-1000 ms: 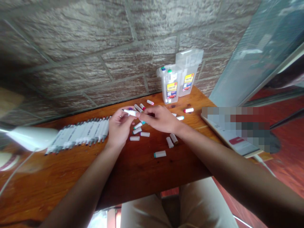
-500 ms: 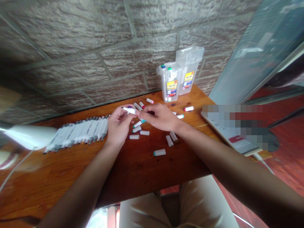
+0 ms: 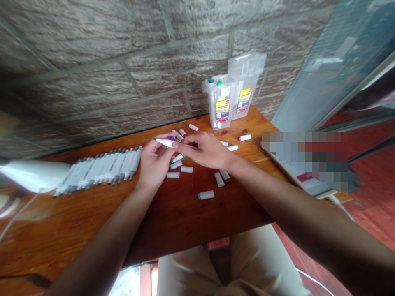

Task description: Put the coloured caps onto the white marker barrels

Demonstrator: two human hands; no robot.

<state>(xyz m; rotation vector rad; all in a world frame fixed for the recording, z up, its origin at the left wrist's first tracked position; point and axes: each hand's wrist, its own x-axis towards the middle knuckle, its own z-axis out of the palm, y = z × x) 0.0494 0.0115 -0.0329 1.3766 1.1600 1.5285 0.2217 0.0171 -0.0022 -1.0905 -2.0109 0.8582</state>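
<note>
My right hand (image 3: pixel 207 150) pinches a white marker (image 3: pixel 165 142) near its right end. The marker lies almost level, its bare dark tip pointing left over my left palm. Curled below and behind it is my left hand (image 3: pixel 155 163), with a purple-ended cap (image 3: pixel 170 138) at its fingertips, partly hidden by the marker. Around both hands, loose white caps with coloured ends are scattered on the wooden table, among them a teal-ended cap (image 3: pixel 206 195) in front and a pink-ended cap (image 3: pixel 194 128) behind.
Uncapped markers (image 3: pixel 101 167) lie in a long row at left, beside a white lamp (image 3: pixel 35 174). Two clear plastic cases (image 3: pixel 222 110) stand by the stone wall, the front one containing a few markers. A tablet (image 3: pixel 296 174) with a cable rests at the right edge.
The view has shifted slightly, so the scene sits a little higher and further left. Both hands keep nearly the same pose, with the marker still in my right hand.
</note>
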